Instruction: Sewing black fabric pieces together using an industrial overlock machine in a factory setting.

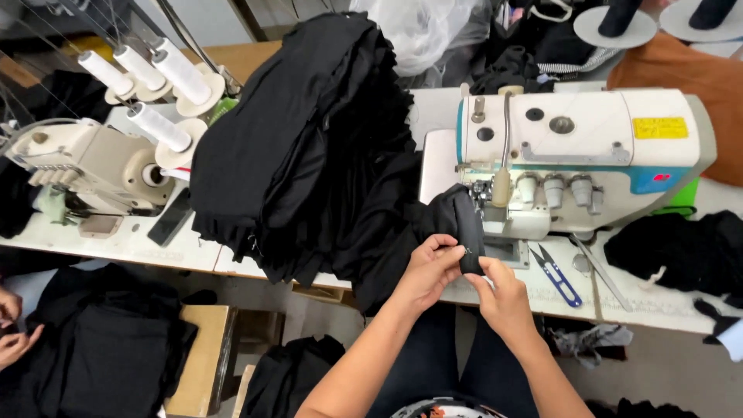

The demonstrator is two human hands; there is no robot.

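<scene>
Centre frame, both hands pinch a black piece (464, 228) before the overlocker (576, 155): left hand (428, 271), right hand (503, 298); not yet under the foot; large black stack (309, 139) apparently unsewn.

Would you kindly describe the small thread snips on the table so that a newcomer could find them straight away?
Start at the white sewing machine on the right of the table. Just in front of its base, right of the hands holding black fabric, lie the thread snips. Their blue handles and pointed metal tips set them apart from the plain long metal strip beside them.
</scene>
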